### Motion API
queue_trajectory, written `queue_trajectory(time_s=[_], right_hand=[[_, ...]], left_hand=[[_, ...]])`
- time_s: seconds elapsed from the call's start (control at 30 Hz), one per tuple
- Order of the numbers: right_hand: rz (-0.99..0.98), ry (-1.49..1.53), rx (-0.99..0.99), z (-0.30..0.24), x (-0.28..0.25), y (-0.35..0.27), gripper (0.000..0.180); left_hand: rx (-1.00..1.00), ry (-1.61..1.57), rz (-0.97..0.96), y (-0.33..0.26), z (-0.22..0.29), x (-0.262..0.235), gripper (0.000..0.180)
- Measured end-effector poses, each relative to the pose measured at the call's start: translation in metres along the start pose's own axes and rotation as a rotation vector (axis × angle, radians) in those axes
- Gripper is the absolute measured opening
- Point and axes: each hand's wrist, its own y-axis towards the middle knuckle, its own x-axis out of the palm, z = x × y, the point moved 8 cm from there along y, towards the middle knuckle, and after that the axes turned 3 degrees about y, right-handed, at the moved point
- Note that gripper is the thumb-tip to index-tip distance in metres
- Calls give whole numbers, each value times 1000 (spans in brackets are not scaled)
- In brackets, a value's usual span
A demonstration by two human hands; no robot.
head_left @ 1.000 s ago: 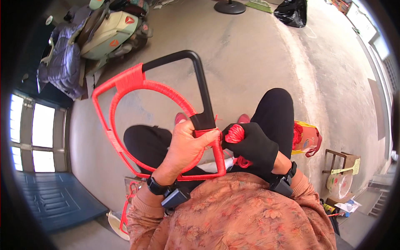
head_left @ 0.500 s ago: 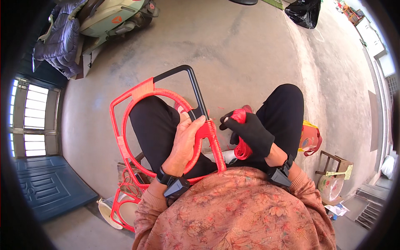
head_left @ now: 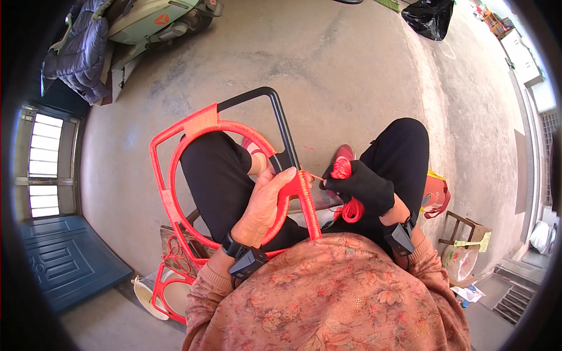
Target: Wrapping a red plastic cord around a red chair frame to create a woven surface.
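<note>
A black metal frame [head_left: 283, 126], squarish with a ring inside, leans across my lap. Red cord covers most of it; the upper right corner is bare black. My left hand [head_left: 264, 202] grips the frame where ring and side bar join, thumb on top. In a black glove with bare fingertips, my right hand [head_left: 364, 188] is closed round a bundle of red cord [head_left: 352, 210], which shows above and below the fist. A short taut strand runs from the wrapped bar to the right fingers.
Another red-wrapped frame [head_left: 175, 292] lies by a pale bucket [head_left: 146, 298] at lower left. A scooter [head_left: 149, 26] with a padded jacket [head_left: 82, 52] stands far left. A red bag [head_left: 434, 196], a wooden stool [head_left: 468, 231] and a black plastic bag [head_left: 428, 19] are on the right.
My right hand has moved slightly right and down with the cord bundle, and a strand now shows stretched between it and the frame. The frame has shifted slightly; my left hand keeps its grip.
</note>
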Motion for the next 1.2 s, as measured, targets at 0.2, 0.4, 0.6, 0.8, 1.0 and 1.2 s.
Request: queue_trajectory(time_s=[0.2,0.4,0.6,0.8,1.0,1.2], right_hand=[[-7,564,-231,-13,8,6,19],[10,538,-191,-34,25,-1,22],[83,556,-152,-7,10,3,23],[396,564,-383,-14,-56,-23,28],[681,917,-598,43,-192,-42,32],[823,1224,-617,156,-244,-101,35]], left_hand=[[-154,147,-48,-9,-9,12,17],[-101,182,-76,-4,-16,10,14],[-83,192,-83,-3,-17,13,17],[-58,122,35,1,1,-1,14],[33,72,67,-5,13,1,14],[45,49,50,-2,15,-1,10]])
